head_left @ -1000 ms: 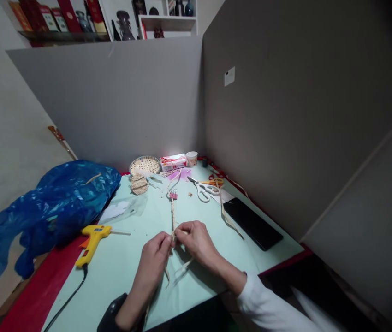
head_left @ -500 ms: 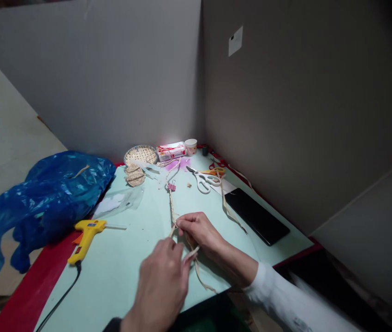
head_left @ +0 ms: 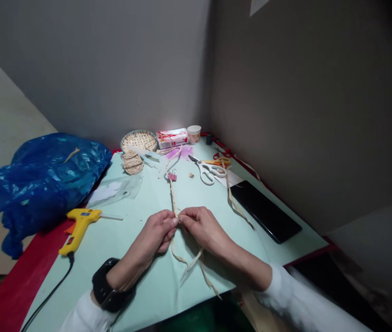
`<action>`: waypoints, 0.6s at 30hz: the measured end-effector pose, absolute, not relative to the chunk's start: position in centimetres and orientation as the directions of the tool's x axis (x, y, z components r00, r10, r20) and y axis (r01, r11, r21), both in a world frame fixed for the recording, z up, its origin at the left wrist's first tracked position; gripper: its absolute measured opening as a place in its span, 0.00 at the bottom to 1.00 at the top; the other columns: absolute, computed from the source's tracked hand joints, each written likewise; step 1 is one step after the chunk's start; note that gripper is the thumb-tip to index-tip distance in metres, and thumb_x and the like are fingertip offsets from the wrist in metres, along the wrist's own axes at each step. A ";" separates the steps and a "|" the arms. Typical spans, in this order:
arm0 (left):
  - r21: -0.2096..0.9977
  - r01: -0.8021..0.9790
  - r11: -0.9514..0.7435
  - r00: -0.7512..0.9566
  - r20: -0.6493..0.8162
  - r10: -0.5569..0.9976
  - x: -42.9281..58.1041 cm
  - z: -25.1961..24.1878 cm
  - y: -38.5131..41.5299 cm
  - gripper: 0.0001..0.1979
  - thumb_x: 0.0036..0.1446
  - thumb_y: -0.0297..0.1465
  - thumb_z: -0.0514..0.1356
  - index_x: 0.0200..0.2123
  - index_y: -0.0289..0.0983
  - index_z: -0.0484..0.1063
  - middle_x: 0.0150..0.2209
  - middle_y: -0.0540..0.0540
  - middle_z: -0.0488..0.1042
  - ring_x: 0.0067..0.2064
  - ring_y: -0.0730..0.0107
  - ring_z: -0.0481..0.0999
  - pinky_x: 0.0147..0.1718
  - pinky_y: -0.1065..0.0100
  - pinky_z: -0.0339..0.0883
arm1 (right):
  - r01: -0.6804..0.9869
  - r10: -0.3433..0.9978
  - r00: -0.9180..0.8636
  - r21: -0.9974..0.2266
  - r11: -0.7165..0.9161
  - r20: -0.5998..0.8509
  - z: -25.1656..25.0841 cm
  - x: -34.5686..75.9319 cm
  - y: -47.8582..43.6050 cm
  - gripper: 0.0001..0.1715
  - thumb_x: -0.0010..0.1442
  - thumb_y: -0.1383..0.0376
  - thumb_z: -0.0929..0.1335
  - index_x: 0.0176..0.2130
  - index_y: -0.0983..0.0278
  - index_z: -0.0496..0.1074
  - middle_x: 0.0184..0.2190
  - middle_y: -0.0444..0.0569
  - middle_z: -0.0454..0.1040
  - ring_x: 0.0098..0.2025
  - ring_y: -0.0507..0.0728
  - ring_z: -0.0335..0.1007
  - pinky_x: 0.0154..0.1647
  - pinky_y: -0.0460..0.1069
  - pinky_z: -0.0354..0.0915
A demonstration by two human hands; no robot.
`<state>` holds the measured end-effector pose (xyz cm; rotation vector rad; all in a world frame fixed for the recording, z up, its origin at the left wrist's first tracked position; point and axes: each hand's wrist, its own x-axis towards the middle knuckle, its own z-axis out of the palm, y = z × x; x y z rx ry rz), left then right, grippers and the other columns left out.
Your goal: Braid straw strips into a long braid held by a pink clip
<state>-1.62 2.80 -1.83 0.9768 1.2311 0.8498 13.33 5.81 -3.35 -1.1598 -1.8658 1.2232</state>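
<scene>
A thin braid [head_left: 173, 196] of pale natural fibre runs down the middle of the table toward me. A pink binder clip [head_left: 172, 176] grips it farther up. My left hand [head_left: 157, 230] and my right hand [head_left: 199, 227] meet at the braid's near end, both closed in a pinch on it. Loose fibre strands [head_left: 205, 272] hang below my fingers toward the table's front edge. The exact crossing of the strands is hidden behind my fingertips.
At left lie a yellow glue gun [head_left: 80, 230] with its cord and a blue plastic bag [head_left: 54, 170]. White scissors [head_left: 208, 171], a black phone [head_left: 267, 210] and a loose strip [head_left: 234, 203] lie right. A woven basket [head_left: 139, 140] and paper cup [head_left: 194, 134] stand behind.
My left hand has moved up and forward from the loose strands to the braid's end beside my right hand. The view has shifted slightly. The strands now hang lower.
</scene>
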 end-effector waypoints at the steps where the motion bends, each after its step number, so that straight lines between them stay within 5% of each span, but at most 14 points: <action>1: 0.936 0.017 0.351 0.136 -0.350 0.927 -1.6 -2.0 2.7 0.10 0.56 0.37 0.59 0.30 0.38 0.63 0.17 0.60 0.54 0.15 0.84 0.44 0.13 0.77 0.35 | 0.388 0.902 -0.429 -0.893 0.229 0.045 -3.1 13.4 5.7 0.15 0.59 0.67 0.61 0.24 0.65 0.69 0.18 0.41 0.63 0.24 0.49 0.55 0.26 0.45 0.48; 11: 0.893 0.441 0.089 0.032 -0.115 0.993 -1.5 -2.0 3.2 0.11 0.53 0.34 0.57 0.21 0.37 0.63 0.20 0.54 0.61 0.24 0.73 0.58 0.24 0.71 0.50 | 0.793 0.881 -0.474 -0.435 0.426 -0.001 -1.0 13.1 4.4 0.12 0.62 0.69 0.59 0.32 0.65 0.69 0.24 0.49 0.73 0.23 0.52 0.62 0.24 0.49 0.44; 18: 0.933 0.307 0.186 -0.014 -0.191 0.982 -1.1 -2.1 3.0 0.10 0.50 0.35 0.56 0.21 0.38 0.62 0.16 0.59 0.52 0.19 0.77 0.50 0.20 0.71 0.41 | 0.825 0.856 -0.514 -0.240 0.512 0.058 -1.1 13.3 4.2 0.08 0.57 0.73 0.63 0.33 0.63 0.70 0.29 0.47 0.74 0.26 0.53 0.66 0.24 0.50 0.41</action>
